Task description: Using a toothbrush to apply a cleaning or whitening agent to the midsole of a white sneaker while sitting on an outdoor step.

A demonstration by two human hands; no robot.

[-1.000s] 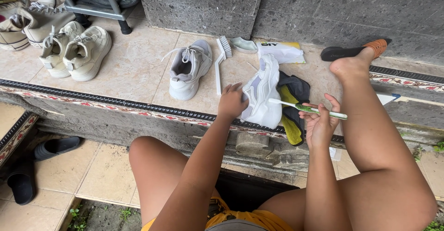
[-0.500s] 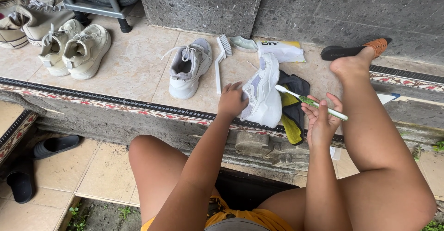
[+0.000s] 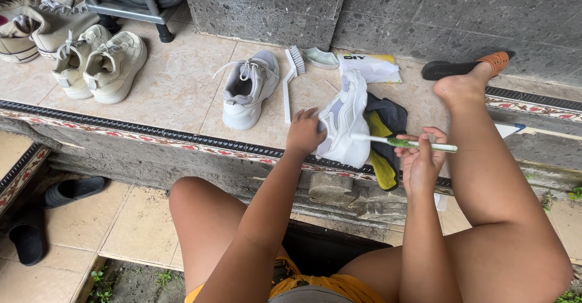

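A: What do we have in our hands here?

B: Our left hand (image 3: 305, 132) rests on the white mesh sneaker (image 3: 344, 121) lying on its side on the tiled ledge (image 3: 176, 91), fingers curled together against its upper near the sole edge. Our right hand (image 3: 421, 160) has its fingers clamped on the green-and-white toothbrush (image 3: 405, 142), held level, with its head touching the sneaker's side.

A: And where does that sneaker lie?

B: On the beige tiles close to the ledge's patterned front border, toe pointing towards the stone wall (image 3: 388, 6). Just beside it, to the right, lies a black and yellow cloth (image 3: 384, 134), partly draped over the edge.

A: What else do we see around it?

B: To the left stands the matching grey-white lace-up sneaker (image 3: 249, 88), upright on its sole. Between the two lies a white long-handled scrub brush (image 3: 290, 79), bristles towards the wall. Behind the held sneaker sit a pale green soap dish (image 3: 321, 57) and a white and yellow plastic pouch (image 3: 370, 68).

A: And further off?

B: A pair of cream lace-up shoes (image 3: 100, 60) stands well apart at the left. Our right foot rests on the ledge by an orange-strapped black sandal (image 3: 467, 66). Down on the lower floor at the left lie black slide sandals (image 3: 48, 209).
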